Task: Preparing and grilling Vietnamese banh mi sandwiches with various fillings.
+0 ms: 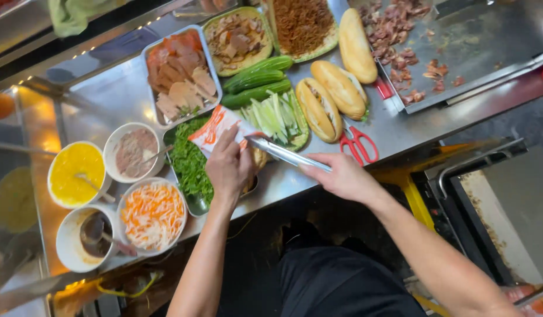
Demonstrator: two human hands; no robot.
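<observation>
Tongs (286, 154), metal and slim, lie in the right hand (342, 176), which pinches them near their hinge end; the blades are pressed nearly together. Their long axis runs from about four o'clock at the hand up to ten o'clock, tips pointing at the paper-wrapped roll (224, 132) that the left hand (227, 167) clasps from below, fingers curled round it. Both sit over the steel bench (107, 97), just above the tray of green herbs (189, 161) and beside the cucumber strips (274, 114). The step looks like filling the roll; the next move, I judge, calls for swinging the tips to a topping and opening them.
</observation>
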